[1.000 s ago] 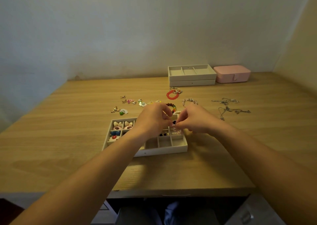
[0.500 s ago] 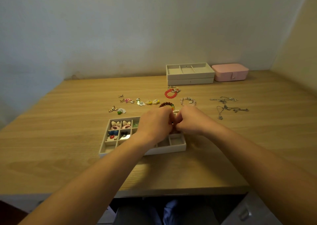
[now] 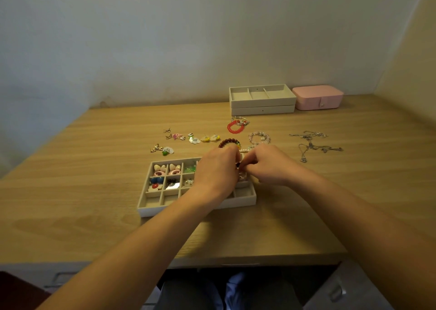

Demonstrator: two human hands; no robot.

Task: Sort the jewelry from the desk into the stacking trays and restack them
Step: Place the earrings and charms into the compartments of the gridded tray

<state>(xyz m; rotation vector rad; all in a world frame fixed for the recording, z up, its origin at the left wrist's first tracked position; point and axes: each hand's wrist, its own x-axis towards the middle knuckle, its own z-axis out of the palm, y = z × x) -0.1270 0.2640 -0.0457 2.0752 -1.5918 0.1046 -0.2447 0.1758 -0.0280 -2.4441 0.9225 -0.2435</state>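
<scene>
My left hand [image 3: 217,170] and right hand [image 3: 269,165] pinch a piece [image 3: 238,165] (an earring, I guess) over the tray [image 3: 198,209]; next, drop it in gently

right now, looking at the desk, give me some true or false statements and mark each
1. The pink box sits right of the stacked trays. True.
2. The red bracelet lies inside the divided tray. False: it lies on the desk, beyond the tray.
3. The left hand and right hand meet over the divided tray, pinching a small dark piece. True.
4. The silver necklaces lie left of the divided tray. False: they lie on the desk to its right.
</scene>
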